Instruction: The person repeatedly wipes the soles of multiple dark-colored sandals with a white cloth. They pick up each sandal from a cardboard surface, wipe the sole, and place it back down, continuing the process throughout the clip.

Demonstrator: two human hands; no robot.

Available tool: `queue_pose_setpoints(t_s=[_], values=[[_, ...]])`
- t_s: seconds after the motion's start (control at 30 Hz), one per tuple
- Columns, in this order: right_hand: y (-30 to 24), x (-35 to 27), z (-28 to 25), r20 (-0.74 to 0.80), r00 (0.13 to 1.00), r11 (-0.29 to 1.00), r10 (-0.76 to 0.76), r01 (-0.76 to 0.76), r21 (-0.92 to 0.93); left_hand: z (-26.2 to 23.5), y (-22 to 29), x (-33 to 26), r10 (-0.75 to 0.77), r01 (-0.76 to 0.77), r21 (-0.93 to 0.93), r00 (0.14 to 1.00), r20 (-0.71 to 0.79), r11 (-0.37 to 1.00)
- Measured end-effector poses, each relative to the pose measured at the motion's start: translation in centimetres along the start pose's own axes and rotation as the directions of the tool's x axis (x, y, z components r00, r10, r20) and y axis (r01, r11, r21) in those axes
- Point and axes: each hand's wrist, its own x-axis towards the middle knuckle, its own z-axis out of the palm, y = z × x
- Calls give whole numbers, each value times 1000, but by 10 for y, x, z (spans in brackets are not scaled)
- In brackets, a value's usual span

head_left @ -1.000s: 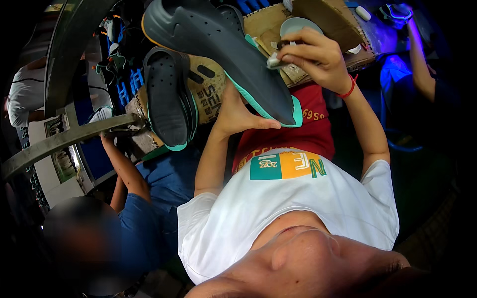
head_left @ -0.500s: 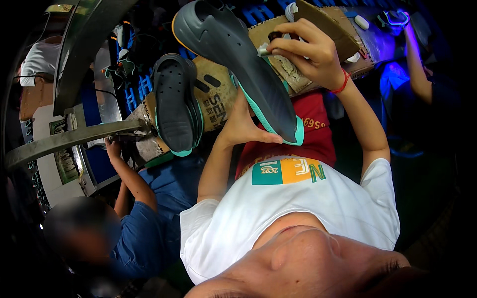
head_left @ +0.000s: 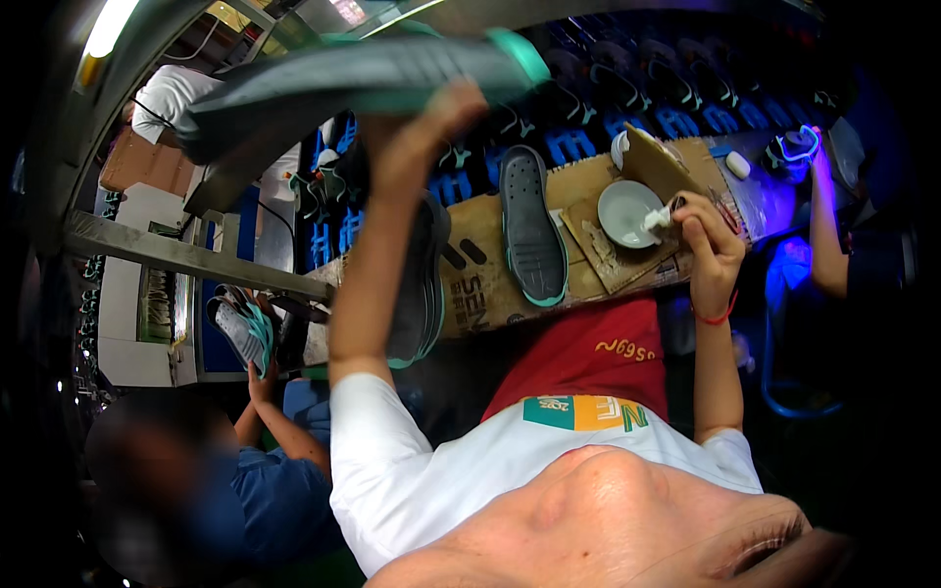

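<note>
My left hand (head_left: 417,147), raised at the upper left and smeared by motion, grips a dark grey shoe sole (head_left: 304,93) with teal edging, held high above the bench. My right hand (head_left: 713,240) pinches what looks like a small brush (head_left: 659,220) with a white end. That white end is at the inside right of a white bowl (head_left: 619,201). Between my arms, another grey sole (head_left: 534,230) with small holes and a teal rim lies on the cardboard. Beside my left forearm is a stack of similar soles (head_left: 423,294), partly hidden by the arm.
Worn cardboard (head_left: 490,279) covers the bench, with an upright cardboard flap (head_left: 662,162) behind the bowl. Blue holders (head_left: 573,145) stand in rows beyond. A metal bar (head_left: 196,253) crosses at left. A co-worker in blue (head_left: 284,490) handles a shoe; another person's arm (head_left: 828,230) is at right.
My left hand has swung up and to the left with a sole. My right hand has moved from the sole to the bowl, which now shows. The whole view has shifted.
</note>
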Motion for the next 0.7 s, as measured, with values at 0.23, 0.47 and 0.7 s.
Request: queue_pose_setpoints(t_s=[0.23, 0.47, 0.7], values=[[-3, -11, -2, 118, 993, 996, 1, -11, 84, -77, 14, 194, 46, -29, 443, 999, -28, 896], [16, -28, -11, 117, 987, 992, 107, -113, 48, -81, 27, 91, 412, -320, 946, 857, 309, -45], [27, -35, -8, 139, 981, 990, 136, -140, 21, -199, 21, 127, 288, 297, 949, 904, -316, 111]])
